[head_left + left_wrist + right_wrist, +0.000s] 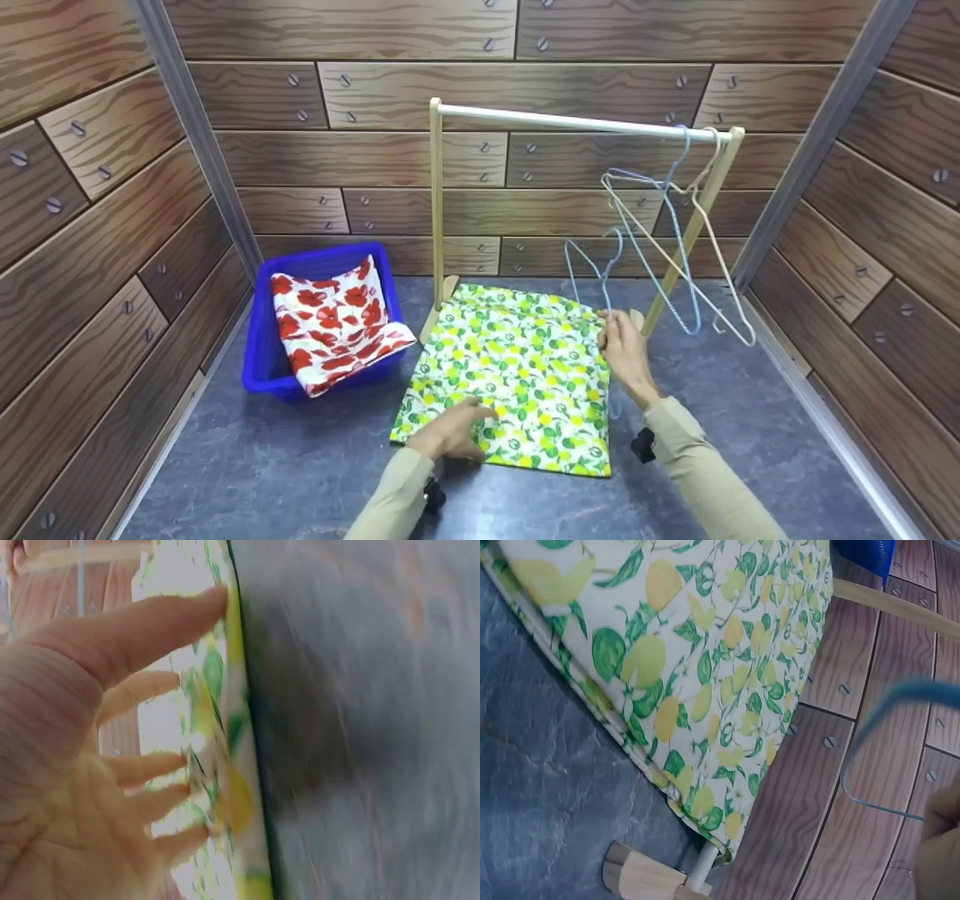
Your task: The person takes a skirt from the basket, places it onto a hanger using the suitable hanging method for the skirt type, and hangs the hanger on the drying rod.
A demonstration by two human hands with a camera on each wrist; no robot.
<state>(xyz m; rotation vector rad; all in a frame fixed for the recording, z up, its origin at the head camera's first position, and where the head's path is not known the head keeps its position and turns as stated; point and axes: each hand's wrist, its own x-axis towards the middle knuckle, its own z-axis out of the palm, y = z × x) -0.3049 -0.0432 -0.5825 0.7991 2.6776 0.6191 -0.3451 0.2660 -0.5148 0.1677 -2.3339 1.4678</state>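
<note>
At your far left, a blue basket [261, 337] stands on the grey surface [300, 465], with a red-poppy cloth [330, 322] lying in it and spilling over its near right rim. Next comes the left post of the wooden rack [437, 195]. In front of it, the lemon-print cloth [517, 367] lies spread out on the surface, its far end reaching in between the rack's feet. Your left hand [454, 431] is at its near left part, thumb and fingers loosely spread and gripping nothing; the left wrist view puts your thumb tip at the cloth's edge, though I can't tell whether it touches. Your right hand [624, 352] is by the cloth's far right corner, fingers curled on a held blue hanger [911, 690]. Farther right, a second blue hanger [667, 184] and a cream hanger [722, 262] hang from the rail [555, 118] near the rack's right post.
</note>
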